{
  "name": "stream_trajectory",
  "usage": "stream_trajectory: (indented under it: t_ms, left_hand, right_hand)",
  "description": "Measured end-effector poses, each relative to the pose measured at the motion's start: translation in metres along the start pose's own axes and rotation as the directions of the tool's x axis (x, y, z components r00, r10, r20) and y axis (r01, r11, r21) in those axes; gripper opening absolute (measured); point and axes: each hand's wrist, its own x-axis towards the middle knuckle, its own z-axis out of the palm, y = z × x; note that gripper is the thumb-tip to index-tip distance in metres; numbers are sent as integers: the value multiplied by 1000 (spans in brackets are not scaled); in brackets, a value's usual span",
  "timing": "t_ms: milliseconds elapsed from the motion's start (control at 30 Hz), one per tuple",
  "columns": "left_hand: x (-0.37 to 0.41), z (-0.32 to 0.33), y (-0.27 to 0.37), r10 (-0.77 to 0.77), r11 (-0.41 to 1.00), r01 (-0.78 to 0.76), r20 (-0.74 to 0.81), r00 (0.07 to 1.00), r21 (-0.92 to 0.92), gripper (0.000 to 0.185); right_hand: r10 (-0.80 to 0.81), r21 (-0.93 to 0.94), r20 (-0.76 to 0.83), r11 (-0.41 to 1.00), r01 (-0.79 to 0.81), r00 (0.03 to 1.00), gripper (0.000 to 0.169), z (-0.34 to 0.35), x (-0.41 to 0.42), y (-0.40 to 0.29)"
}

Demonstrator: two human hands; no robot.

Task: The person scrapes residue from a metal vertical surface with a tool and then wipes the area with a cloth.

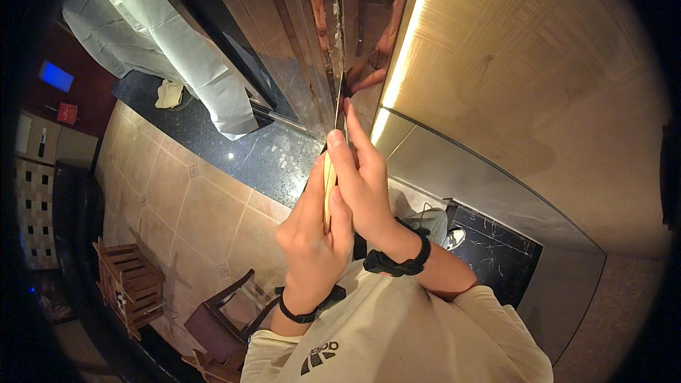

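Observation:
Both my hands are on a thin tool with a yellow handle [328,191], which looks like a knife or scraper. My left hand [314,229] wraps around the handle. Against the handle's upper end and the narrow blade [339,98] lies my right hand [367,186], its index finger stretched along the blade. The blade's tip meets a seam [337,21] in a glossy dark brown panel [367,16]. Whitish residue runs along that seam. My hands are mirrored in the panel, and the exact contact at the tip is hard to see.
A lit strip [409,37] borders the panel on the right, beside a patterned wall [505,64]. White sheeting [181,48] hangs at left above a dark stone threshold [276,154] with a yellow cloth [169,94]. Wooden chairs [133,282] stand on the tiled floor [202,213].

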Motion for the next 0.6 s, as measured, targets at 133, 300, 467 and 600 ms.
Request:
stream_trajectory:
  t_ms: [133,300,467,600]
  left_hand:
    - [0,-1,-1,-22,1000,22,19,1000,7,39]
    - [2,-3,0,-10,1000,10,18,1000,10,39]
    - [2,-4,0,-15,1000,15,24,1000,14,40]
    - [2,2,-7,31,1000,-31,-43,999,3,38]
  right_hand:
    - [19,25,25,999,-19,1000,65,-1,4,6]
    - [11,88,1,996,-11,1000,66,3,1,3]
    - [27,64,12,998,-28,1000,67,1,1,3]
    - [37,52,1,998,-37,999,67,2,1,5]
